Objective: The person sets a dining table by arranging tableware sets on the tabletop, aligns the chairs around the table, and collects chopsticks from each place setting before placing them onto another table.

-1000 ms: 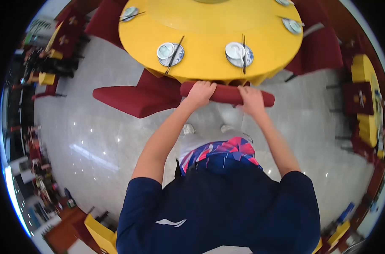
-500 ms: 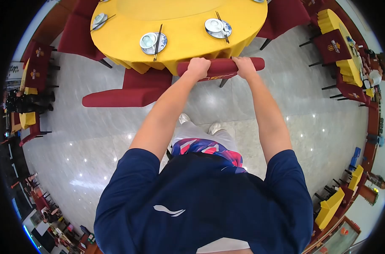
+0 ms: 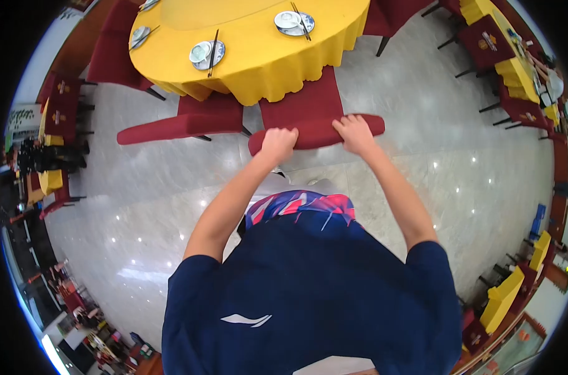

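Both hands grip the top of a dark red upholstered chair (image 3: 303,103) in front of me. My left hand (image 3: 279,144) is closed over the left part of its backrest, and my right hand (image 3: 354,131) over the right part. The chair's seat shows beyond the backrest, its far edge at the hanging yellow tablecloth (image 3: 259,84) of a round table. A second red chair (image 3: 190,122) stands to the left, apart from my left hand.
On the table lie blue-patterned plates with white bowls, such as one place setting (image 3: 207,55) and another (image 3: 294,24), with black chopsticks. More red chairs (image 3: 118,53) surround it. Grey tiled floor (image 3: 153,187) spreads around me. People are near tables at both sides.
The held chair has come back toward me, away from the table, and its seat now shows. Both hands moved with it, still gripping the backrest.
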